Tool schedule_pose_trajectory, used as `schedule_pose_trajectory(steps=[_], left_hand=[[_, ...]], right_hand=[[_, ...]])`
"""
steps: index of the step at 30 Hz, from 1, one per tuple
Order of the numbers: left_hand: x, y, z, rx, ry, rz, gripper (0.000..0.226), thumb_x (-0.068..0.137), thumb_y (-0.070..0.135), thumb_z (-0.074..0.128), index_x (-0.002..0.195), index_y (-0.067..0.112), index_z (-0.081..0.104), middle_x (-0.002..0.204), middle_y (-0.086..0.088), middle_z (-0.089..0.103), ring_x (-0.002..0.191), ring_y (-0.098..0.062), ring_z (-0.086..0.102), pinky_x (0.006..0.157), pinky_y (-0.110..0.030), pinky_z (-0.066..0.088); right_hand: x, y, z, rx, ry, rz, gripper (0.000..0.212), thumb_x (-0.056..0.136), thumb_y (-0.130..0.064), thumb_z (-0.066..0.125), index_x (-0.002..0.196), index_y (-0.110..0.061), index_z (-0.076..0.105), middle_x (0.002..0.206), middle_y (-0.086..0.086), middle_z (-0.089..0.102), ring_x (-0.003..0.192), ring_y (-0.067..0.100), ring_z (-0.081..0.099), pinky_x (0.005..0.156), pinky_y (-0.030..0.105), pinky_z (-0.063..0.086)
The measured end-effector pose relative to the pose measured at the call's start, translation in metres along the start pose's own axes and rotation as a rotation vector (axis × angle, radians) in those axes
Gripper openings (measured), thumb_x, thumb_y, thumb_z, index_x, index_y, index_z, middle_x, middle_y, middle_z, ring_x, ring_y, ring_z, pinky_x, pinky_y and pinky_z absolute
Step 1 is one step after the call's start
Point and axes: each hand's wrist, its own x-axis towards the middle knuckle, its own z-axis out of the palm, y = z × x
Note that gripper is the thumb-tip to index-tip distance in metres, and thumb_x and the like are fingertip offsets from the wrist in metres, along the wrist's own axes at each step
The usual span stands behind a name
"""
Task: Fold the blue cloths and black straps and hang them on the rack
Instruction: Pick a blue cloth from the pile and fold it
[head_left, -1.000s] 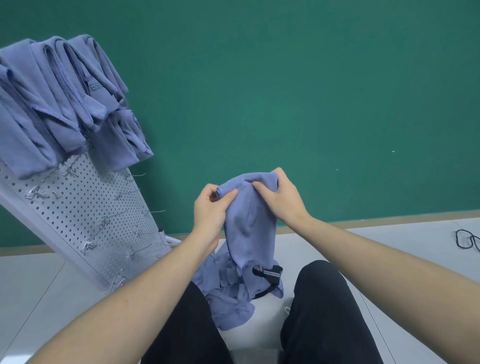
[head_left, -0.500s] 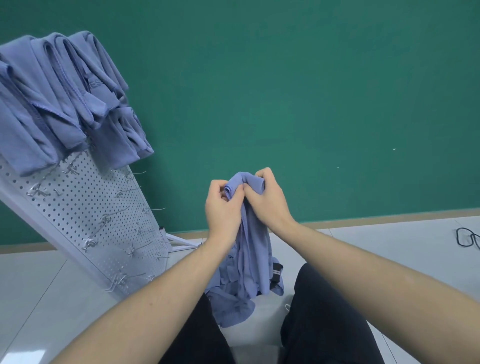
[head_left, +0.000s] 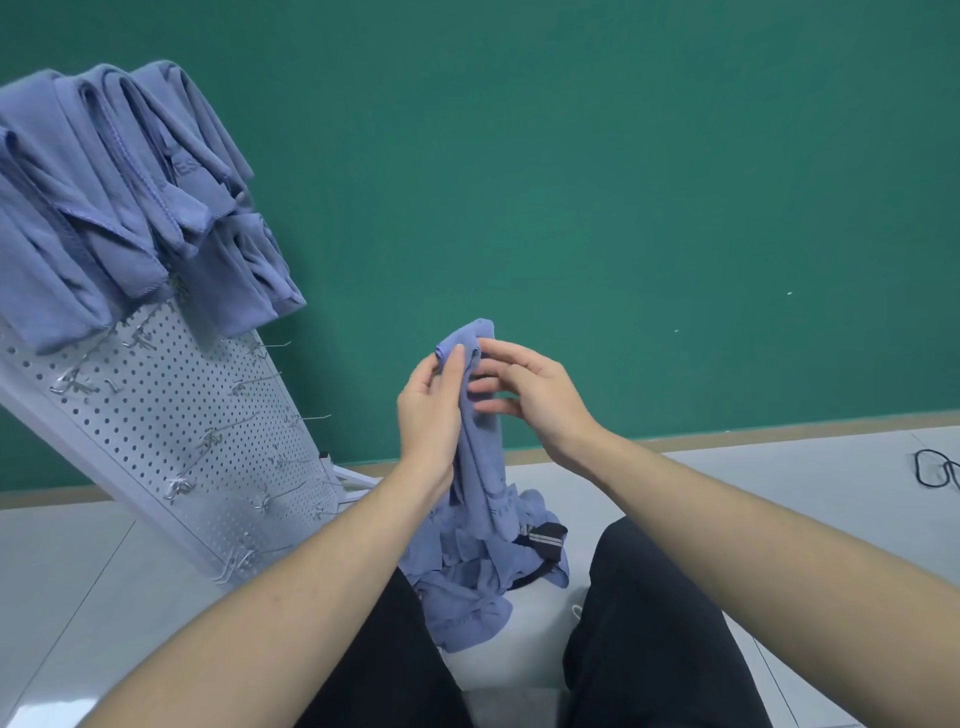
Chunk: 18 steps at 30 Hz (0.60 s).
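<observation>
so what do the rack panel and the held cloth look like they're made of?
Rack panel: looks like white painted sheet metal, with a regular grid of punched holes and wire hooks. Cloth: soft thin blue fabric, matte, drapes limp; fibre can't be told.

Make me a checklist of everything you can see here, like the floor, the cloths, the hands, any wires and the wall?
Surface: pale tiled floor, glossy.
Job's things: held blue cloth hanging down to a crumpled blue pile between the knees; black strap lying in the pile; folded blue cloths draped over the top of the white pegboard rack, whose lower hooks are bare.
Clutter: nothing seen.
Hands: left hand pinches the cloth's top edge; right hand has loose, spread fingers beside the cloth, contact unclear.
Cables: black looped cord on the floor at far right.
Surroundings: green wall with a brown baseboard.
</observation>
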Motion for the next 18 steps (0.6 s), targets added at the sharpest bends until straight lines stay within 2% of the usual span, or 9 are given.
schedule_pose_trajectory(steps=[2, 4, 7, 8, 10, 12, 13, 15, 18], left_hand=[[0.003, -0.002, -0.003, -0.012, -0.054, -0.013, 0.023, 0.095, 0.027, 0.068, 0.114, 0.013, 0.065, 0.102, 0.006, 0.075, 0.094, -0.006, 0.070, 0.081, -0.023, 0.055], [0.006, -0.003, -0.006, -0.023, -0.077, -0.029, 0.022, 0.095, 0.023, 0.068, 0.116, 0.015, 0.063, 0.112, -0.002, 0.074, 0.103, -0.014, 0.071, 0.088, -0.032, 0.056], [0.012, -0.004, -0.009, -0.063, -0.055, -0.072, 0.015, 0.103, 0.025, 0.056, 0.111, 0.014, 0.062, 0.106, -0.006, 0.072, 0.096, -0.017, 0.068, 0.086, -0.034, 0.056], [0.014, -0.002, -0.009, -0.088, -0.040, -0.104, 0.019, 0.104, 0.028, 0.053, 0.113, 0.013, 0.060, 0.106, -0.007, 0.072, 0.096, -0.019, 0.068, 0.086, -0.035, 0.057], [0.020, -0.003, -0.012, -0.150, -0.024, -0.160, 0.026, 0.104, 0.032, 0.051, 0.119, 0.011, 0.057, 0.114, -0.010, 0.072, 0.106, -0.026, 0.069, 0.094, -0.043, 0.056], [0.026, -0.002, -0.016, -0.176, 0.005, -0.187, 0.028, 0.105, 0.036, 0.048, 0.120, 0.014, 0.057, 0.114, -0.008, 0.071, 0.108, -0.026, 0.068, 0.097, -0.045, 0.054], [0.026, 0.000, -0.017, -0.182, 0.029, -0.193, 0.027, 0.106, 0.037, 0.046, 0.119, 0.016, 0.056, 0.112, -0.006, 0.070, 0.107, -0.024, 0.068, 0.096, -0.042, 0.054], [0.029, 0.002, -0.019, -0.208, 0.090, -0.196, 0.025, 0.106, 0.038, 0.044, 0.118, 0.019, 0.055, 0.109, -0.002, 0.068, 0.104, -0.021, 0.067, 0.093, -0.039, 0.054], [0.035, 0.002, -0.026, -0.224, 0.172, -0.213, 0.023, 0.107, 0.040, 0.042, 0.118, 0.022, 0.051, 0.120, -0.005, 0.065, 0.112, -0.021, 0.065, 0.099, -0.041, 0.053]], right_hand=[[0.001, 0.001, 0.003, -0.001, -0.074, 0.008, 0.037, 0.101, 0.001, 0.044, 0.129, -0.014, 0.063, 0.108, 0.004, 0.073, 0.095, 0.017, 0.071, 0.083, 0.030, 0.060], [0.003, 0.000, 0.006, -0.044, -0.109, 0.000, 0.036, 0.102, -0.002, 0.046, 0.132, -0.014, 0.061, 0.110, 0.004, 0.073, 0.095, 0.015, 0.070, 0.086, 0.031, 0.059], [0.003, 0.007, 0.006, -0.201, -0.007, -0.165, 0.032, 0.097, -0.002, 0.052, 0.123, -0.020, 0.060, 0.100, 0.002, 0.074, 0.085, 0.014, 0.069, 0.083, 0.030, 0.058], [0.004, 0.013, 0.004, -0.268, 0.051, -0.236, 0.032, 0.094, -0.006, 0.059, 0.122, -0.022, 0.057, 0.100, -0.001, 0.072, 0.086, 0.012, 0.066, 0.084, 0.028, 0.055], [0.005, 0.027, 0.000, -0.375, 0.090, -0.279, 0.047, 0.087, -0.020, 0.074, 0.125, -0.028, 0.048, 0.109, -0.009, 0.061, 0.098, 0.006, 0.059, 0.087, 0.021, 0.048], [0.006, 0.038, -0.002, -0.422, 0.022, -0.158, 0.059, 0.082, -0.032, 0.081, 0.127, -0.031, 0.043, 0.116, -0.012, 0.058, 0.107, 0.004, 0.058, 0.091, 0.020, 0.048], [0.006, 0.042, -0.002, -0.445, -0.022, -0.078, 0.058, 0.081, -0.035, 0.082, 0.125, -0.030, 0.045, 0.115, -0.011, 0.061, 0.105, 0.004, 0.061, 0.091, 0.023, 0.050], [0.008, 0.051, -0.002, -0.507, -0.069, 0.012, 0.049, 0.082, -0.039, 0.080, 0.117, -0.025, 0.050, 0.109, -0.009, 0.065, 0.097, 0.005, 0.065, 0.086, 0.028, 0.053], [0.015, 0.060, 0.004, -0.640, -0.103, -0.021, 0.032, 0.087, -0.040, 0.074, 0.105, -0.017, 0.061, 0.103, -0.005, 0.066, 0.093, 0.009, 0.062, 0.083, 0.028, 0.049]])
